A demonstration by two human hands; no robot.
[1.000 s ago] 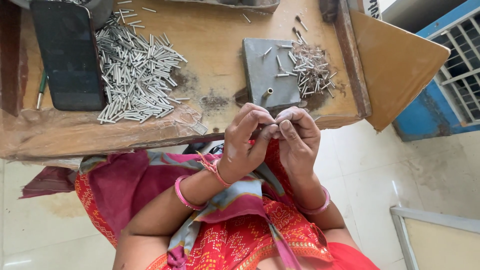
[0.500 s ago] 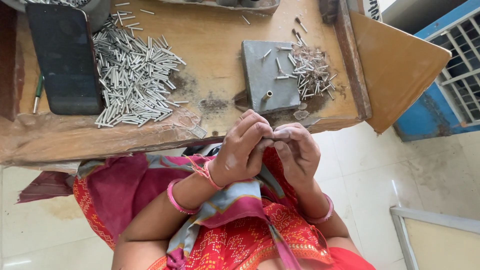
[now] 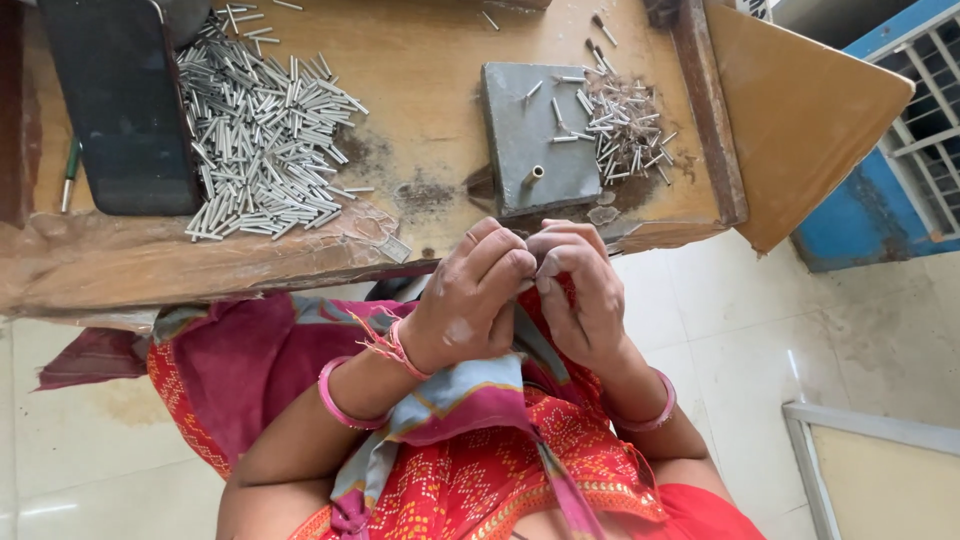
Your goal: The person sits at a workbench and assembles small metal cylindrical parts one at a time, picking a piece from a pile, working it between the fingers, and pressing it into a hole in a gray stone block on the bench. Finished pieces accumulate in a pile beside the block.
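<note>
My left hand [image 3: 468,300] and my right hand [image 3: 588,290] are held together just below the front edge of the wooden table [image 3: 430,60]. Their fingertips are pinched against each other. Whatever lies between the fingers is hidden. Just beyond the hands, a grey metal block [image 3: 520,110] lies on the table with a short upright peg [image 3: 537,173] near its front edge. A heap of small thin pins [image 3: 625,125] spreads over the block's right side. A large pile of short metal tubes [image 3: 265,130] lies to the left.
A flat black device [image 3: 120,100] lies at the table's left, with a green pen [image 3: 68,175] beside it. A raised wooden rail [image 3: 708,100] and a slanted board [image 3: 800,110] close off the right side. Beyond are a blue window frame [image 3: 880,190] and white floor tiles [image 3: 760,340].
Both hands have stayed joined and have drifted slightly down, away from the table edge, with the fingers working against each other. Nothing on the table has moved.
</note>
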